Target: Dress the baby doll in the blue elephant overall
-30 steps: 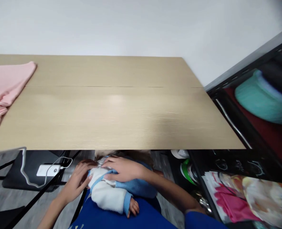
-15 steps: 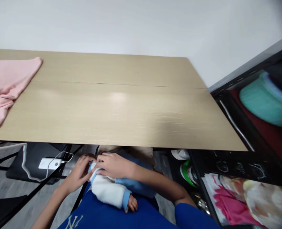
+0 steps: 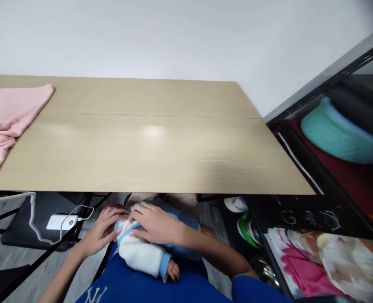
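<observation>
A baby doll (image 3: 173, 271) lies across my lap below the table edge, in a white fleecy jacket (image 3: 140, 254) with blue trim and blue lower clothing. One small arm sticks out of its cuff towards me. My left hand (image 3: 102, 227) is at the jacket's collar end, thumb on the blue edging and fingers bent over the far side. Across the chest lies my right hand (image 3: 156, 223), its curled fingers pinching the front edge of the jacket. The doll's head is hidden behind my hands.
The light wooden table (image 3: 148, 155) spans the view ahead. A pink cloth (image 3: 16, 109) lies on its left. A white power bank (image 3: 62, 222) with a cable rests on a black seat at lower left. Shelves at right hold a turquoise container (image 3: 340, 134) and a pink cloth item (image 3: 309, 269).
My view has turned slightly to the right. The right hand's fingers have shifted a little along the jacket front, showing more blue edging. The left hand stays at the collar.
</observation>
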`<state>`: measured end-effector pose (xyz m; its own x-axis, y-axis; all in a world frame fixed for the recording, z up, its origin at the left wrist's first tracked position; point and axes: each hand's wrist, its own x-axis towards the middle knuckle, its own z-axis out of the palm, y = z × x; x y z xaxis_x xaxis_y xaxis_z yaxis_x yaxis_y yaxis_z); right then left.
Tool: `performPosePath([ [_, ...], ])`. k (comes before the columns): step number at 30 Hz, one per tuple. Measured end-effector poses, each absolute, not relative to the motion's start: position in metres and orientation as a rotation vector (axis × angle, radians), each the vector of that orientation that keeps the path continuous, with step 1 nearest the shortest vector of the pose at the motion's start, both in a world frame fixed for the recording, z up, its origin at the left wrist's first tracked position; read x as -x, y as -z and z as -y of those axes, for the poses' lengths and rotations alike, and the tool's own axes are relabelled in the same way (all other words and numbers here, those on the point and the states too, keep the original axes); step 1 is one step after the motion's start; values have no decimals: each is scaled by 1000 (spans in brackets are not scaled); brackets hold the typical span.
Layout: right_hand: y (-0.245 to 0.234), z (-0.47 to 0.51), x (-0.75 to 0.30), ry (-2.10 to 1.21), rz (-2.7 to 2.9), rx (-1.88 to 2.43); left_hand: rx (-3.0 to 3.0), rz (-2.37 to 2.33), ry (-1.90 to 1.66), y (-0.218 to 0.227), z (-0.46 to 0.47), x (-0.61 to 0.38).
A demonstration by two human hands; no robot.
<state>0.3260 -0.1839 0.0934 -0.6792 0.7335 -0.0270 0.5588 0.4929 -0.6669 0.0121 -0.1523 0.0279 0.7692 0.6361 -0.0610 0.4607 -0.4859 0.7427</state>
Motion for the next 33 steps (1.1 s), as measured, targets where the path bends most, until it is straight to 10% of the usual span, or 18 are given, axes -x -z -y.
performPosePath([
  [33, -117, 260, -417, -727, 2586, 792, -2255, -694, -468, -13, 144, -23],
])
